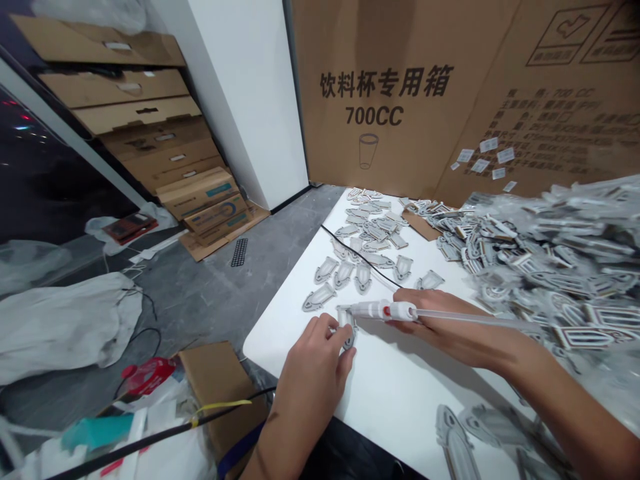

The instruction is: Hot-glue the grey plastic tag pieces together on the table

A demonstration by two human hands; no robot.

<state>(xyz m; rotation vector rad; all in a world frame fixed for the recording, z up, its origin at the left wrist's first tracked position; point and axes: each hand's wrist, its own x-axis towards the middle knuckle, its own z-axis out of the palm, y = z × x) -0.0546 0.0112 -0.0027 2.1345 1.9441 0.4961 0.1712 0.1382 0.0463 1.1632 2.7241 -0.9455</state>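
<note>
My left hand (313,360) rests at the table's near edge, its thumb and fingers pinching a small grey-and-white flat cut-out (346,321). My right hand (437,301) grips a white hot glue gun (373,309) with a red spot on its body. A long clear glue stick (465,318) sticks out behind it, across my forearm. The gun's nozzle points left and is at the top end of the cut-out; whether it touches cannot be told. Similar cut-outs (326,270) lie spread just beyond my hands on the white table (280,313).
A large heap of cut-outs in clear plastic bags (565,267) covers the table's right side. More cut-outs (455,443) lie near its front. A black cable (357,253) crosses the table. Behind stands a big cardboard box (390,40). An open carton (215,373) with rubbish is at lower left.
</note>
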